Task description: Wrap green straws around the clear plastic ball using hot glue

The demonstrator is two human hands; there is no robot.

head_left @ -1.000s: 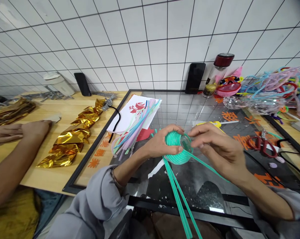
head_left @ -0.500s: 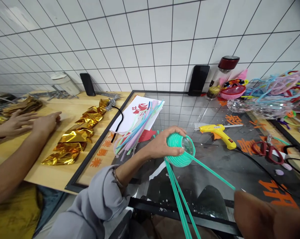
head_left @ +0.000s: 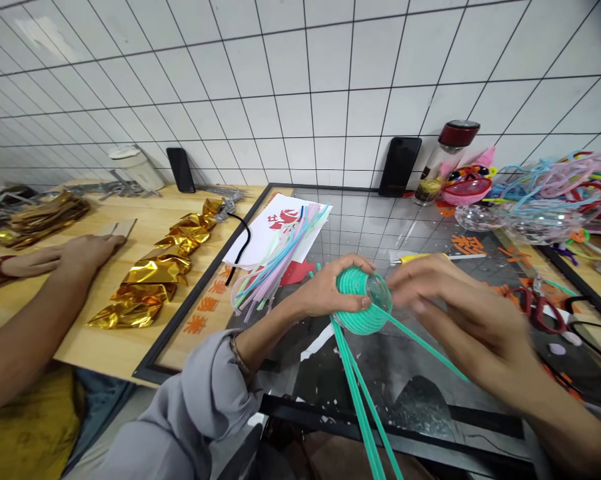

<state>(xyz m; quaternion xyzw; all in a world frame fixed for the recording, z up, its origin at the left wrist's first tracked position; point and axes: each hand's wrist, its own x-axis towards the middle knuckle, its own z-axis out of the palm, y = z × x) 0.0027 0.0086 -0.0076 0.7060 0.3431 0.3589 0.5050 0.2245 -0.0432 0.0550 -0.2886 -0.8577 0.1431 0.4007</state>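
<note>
My left hand (head_left: 333,290) is wrapped round a clear plastic vessel (head_left: 378,290), its round end facing right. Rings of green pipe cleaner (head_left: 363,320) wind around the vessel. Several loose green strands (head_left: 355,387) hang from it towards the table's front edge, and a single strand (head_left: 425,343) sticks out to the lower right. Just right of the vessel is my right hand (head_left: 460,313), blurred, with its fingers stretched towards the vessel's end and no object visible in them. Behind that hand, the yellow glue gun (head_left: 410,258) is mostly hidden.
Pastel pipe cleaners (head_left: 280,260) lie on white paper (head_left: 253,243). Red scissors (head_left: 538,307) rest at right, near a pile of coloured pipe cleaners (head_left: 565,183). A phone (head_left: 399,165) and a bottle (head_left: 445,160) stand by the wall. At left are gold foil (head_left: 153,273) and a co-worker's hands (head_left: 80,257).
My right hand has come up from the lower right to beside the vessel, now covering most of the glue gun. My left hand keeps its hold. The co-worker's hands have shifted slightly.
</note>
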